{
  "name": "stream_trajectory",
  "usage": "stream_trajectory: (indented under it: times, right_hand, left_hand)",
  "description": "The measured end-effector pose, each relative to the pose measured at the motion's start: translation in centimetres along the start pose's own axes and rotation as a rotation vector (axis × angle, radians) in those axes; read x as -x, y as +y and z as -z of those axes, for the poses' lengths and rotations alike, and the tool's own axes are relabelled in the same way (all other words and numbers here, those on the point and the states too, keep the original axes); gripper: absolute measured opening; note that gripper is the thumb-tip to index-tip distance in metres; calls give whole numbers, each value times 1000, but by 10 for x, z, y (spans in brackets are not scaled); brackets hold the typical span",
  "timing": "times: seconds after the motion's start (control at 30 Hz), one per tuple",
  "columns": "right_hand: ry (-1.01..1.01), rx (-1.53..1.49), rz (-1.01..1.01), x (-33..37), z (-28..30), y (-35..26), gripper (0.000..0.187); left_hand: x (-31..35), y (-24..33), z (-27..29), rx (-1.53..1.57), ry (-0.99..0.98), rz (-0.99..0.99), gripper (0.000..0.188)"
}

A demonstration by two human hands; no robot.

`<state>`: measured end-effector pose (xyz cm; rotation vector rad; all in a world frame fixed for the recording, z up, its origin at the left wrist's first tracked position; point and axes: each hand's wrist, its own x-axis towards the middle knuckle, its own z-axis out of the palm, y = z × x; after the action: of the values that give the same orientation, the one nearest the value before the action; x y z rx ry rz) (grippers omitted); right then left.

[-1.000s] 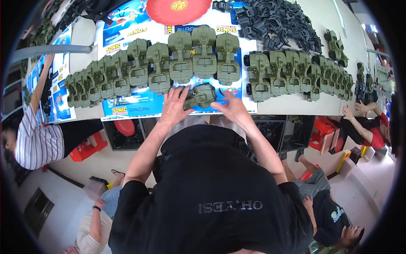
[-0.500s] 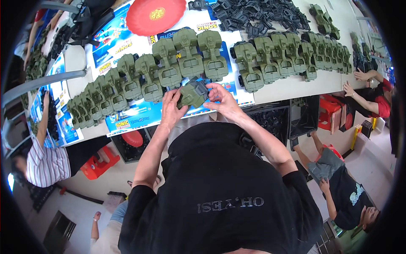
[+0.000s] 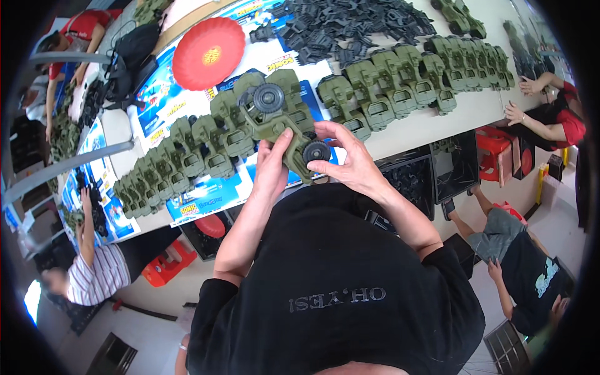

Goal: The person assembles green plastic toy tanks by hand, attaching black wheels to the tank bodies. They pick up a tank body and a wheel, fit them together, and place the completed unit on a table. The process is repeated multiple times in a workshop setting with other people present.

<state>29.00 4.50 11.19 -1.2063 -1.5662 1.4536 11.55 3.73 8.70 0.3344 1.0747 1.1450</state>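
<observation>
An olive-green toy jeep [image 3: 270,130] is held up in front of the table edge, tilted, with its side and black wheels facing me. My left hand [image 3: 272,169] grips its body, thumb pressed on the side. My right hand [image 3: 353,159] closes around the near end, with thumb and fingers at a black wheel [image 3: 317,152]. Another black wheel [image 3: 269,98] shows at the far end. Right behind it stands a row of green toy jeeps [image 3: 195,139], partly hidden by the held one. A second row of jeeps [image 3: 400,87] extends to the right.
A red scalloped plate [image 3: 203,62] and a heap of black plastic parts [image 3: 356,28] lie farther back. Printed blue sheets [image 3: 206,197] cover part of the table. Dark crates [image 3: 406,175] and a red stool [image 3: 169,262] stand below it. Several other people are around the table.
The toy jeep has been raised and turned, so its wheels now show. My right fingers have moved onto a wheel. The whole view has shifted and tilted slightly.
</observation>
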Motion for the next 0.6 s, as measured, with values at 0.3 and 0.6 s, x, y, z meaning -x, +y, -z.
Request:
stream_trajectory:
  times: [0.3, 0.6]
  right_hand:
    - [-112, -221, -74, 2, 44, 0, 73]
    - [-185, -308, -5, 6, 50, -3, 78]
  left_hand:
    - [-28, -4, -25, 146, -52, 313, 35]
    - [-23, 4, -28, 320, -67, 329, 40]
